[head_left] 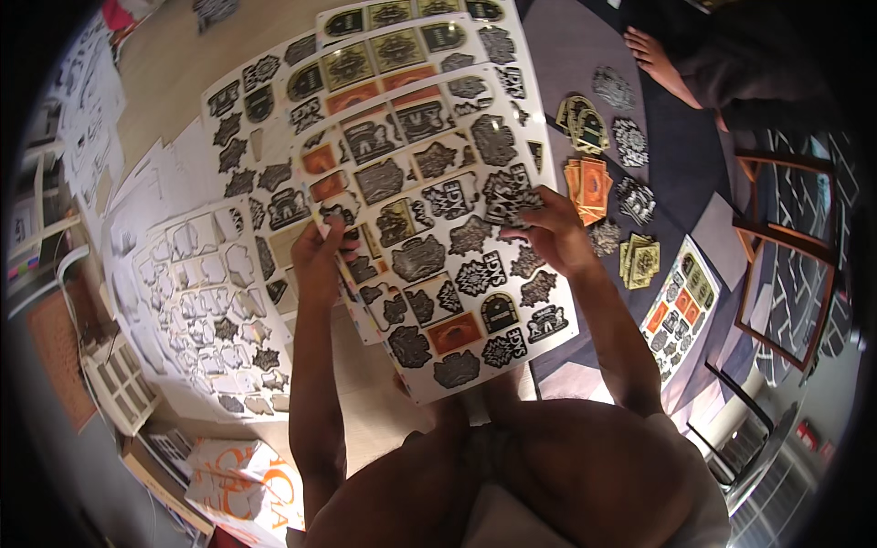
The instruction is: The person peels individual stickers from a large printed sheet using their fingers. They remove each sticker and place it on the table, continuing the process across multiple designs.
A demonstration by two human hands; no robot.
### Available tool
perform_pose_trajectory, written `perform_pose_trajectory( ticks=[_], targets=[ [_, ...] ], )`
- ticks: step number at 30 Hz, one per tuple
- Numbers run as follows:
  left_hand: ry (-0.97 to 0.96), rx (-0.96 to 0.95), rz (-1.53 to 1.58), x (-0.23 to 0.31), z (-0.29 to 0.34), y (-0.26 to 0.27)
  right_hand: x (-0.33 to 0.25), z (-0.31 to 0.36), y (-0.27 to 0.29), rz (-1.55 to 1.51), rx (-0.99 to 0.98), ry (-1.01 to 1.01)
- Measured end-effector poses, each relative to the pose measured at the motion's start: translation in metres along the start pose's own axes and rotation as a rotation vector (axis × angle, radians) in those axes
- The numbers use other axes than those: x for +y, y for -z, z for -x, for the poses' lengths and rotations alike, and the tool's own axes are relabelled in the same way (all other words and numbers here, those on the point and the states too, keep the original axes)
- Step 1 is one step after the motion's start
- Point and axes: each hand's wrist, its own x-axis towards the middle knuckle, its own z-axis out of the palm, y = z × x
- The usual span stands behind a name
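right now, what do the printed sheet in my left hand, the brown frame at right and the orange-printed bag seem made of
Printed sheet: probably coated paper or vinyl film, smooth; it looks thin and flat with crisp print.
Brown frame: likely wood, stained or varnished; slim, squarish reddish-brown bars.
Orange-printed bag: plastic or coated paper, unclear which; its surface is creased.

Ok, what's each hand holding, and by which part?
Left hand: the sheet, by its left edge. Right hand: loose stickers, by their right side; whether it also grips the sheet, I can't tell.
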Motion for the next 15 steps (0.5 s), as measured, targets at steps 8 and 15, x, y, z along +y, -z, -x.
perform_pose_trajectory(
  ticks=[8,15],
  targets=[
    [0.033,0.03,0.008,0.018,0.004,-0.015,-0.057,0.109,0.153,0.378,0.527,0.162],
    [0.04,0.016,0.0,0.022,0.0,-0.013,-0.11,0.067,0.202,0.424,0.618,0.276]
  ],
)
